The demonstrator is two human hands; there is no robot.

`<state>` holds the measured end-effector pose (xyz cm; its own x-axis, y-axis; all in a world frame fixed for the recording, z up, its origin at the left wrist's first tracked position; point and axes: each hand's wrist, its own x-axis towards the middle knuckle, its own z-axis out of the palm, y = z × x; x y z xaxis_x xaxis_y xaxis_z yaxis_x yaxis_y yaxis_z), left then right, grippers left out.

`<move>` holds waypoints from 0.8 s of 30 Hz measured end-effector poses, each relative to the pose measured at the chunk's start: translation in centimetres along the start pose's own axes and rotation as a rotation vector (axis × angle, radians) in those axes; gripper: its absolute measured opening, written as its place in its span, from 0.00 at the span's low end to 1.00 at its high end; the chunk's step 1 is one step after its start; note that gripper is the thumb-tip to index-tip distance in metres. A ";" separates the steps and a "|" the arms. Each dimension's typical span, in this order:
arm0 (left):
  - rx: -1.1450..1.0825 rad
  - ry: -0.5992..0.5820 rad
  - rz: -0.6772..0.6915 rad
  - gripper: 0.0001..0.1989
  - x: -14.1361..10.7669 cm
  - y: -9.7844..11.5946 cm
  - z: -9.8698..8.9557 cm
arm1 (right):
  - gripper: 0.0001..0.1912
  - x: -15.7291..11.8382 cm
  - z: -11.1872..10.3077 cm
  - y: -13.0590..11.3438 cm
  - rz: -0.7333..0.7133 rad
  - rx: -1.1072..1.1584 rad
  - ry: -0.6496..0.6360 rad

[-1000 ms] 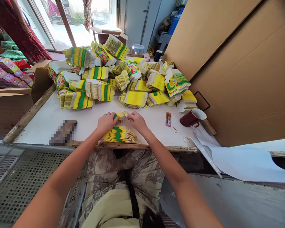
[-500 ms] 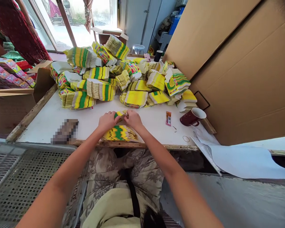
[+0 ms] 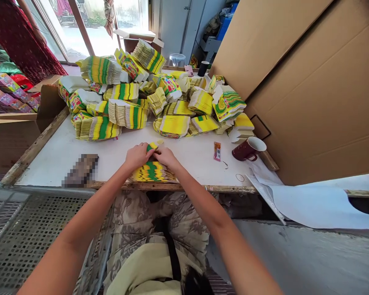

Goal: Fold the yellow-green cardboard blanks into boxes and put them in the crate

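Between my hands is a small yellow-and-green printed carton (image 3: 151, 146), mostly covered by my fingers. My left hand (image 3: 136, 156) is closed on its left side, thumb pointing inward. Closed at its right edge, my right hand (image 3: 167, 157) has its fingertips close to the left thumb. Just below the hands, a stack of similar flat cartons (image 3: 152, 172) lies at the table's front edge, their edges fanned. Beyond, bundles of yellow, green and white cartons (image 3: 172, 125) are heaped across the table (image 3: 190, 157).
Right of my hands are a small wrapped packet (image 3: 217, 151), a rubber band (image 3: 240, 177) and a dark red mug (image 3: 249, 148). A blurred dark object (image 3: 80, 170) lies left. Large cardboard (image 3: 310, 90) stands at right; a plastic crate (image 3: 46, 229) sits lower left. Another person's red clothing (image 3: 21, 41) shows upper left.
My right hand has shifted slightly left, nearer the left thumb, over the carton. The whole view has moved a little; the heap and the stack look the same.
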<state>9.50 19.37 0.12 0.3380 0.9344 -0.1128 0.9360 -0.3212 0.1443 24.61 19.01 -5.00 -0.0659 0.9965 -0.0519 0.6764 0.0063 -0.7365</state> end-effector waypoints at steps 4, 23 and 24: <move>-0.008 0.017 -0.015 0.24 0.0 0.1 0.2 | 0.10 -1.0 -1.8 1.2 0.012 -0.055 0.091; -0.011 0.005 -0.066 0.23 -0.1 0.4 0.1 | 0.16 -2.1 -4.6 3.0 -0.233 -0.136 0.074; -0.009 0.004 -0.067 0.23 -0.1 0.4 0.1 | 0.15 -2.1 -4.3 2.9 -0.233 -0.163 0.106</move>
<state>9.87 19.16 0.11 0.2738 0.9545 -0.1182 0.9557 -0.2563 0.1449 29.89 17.34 -4.16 -0.1624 0.9696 0.1828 0.7616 0.2409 -0.6016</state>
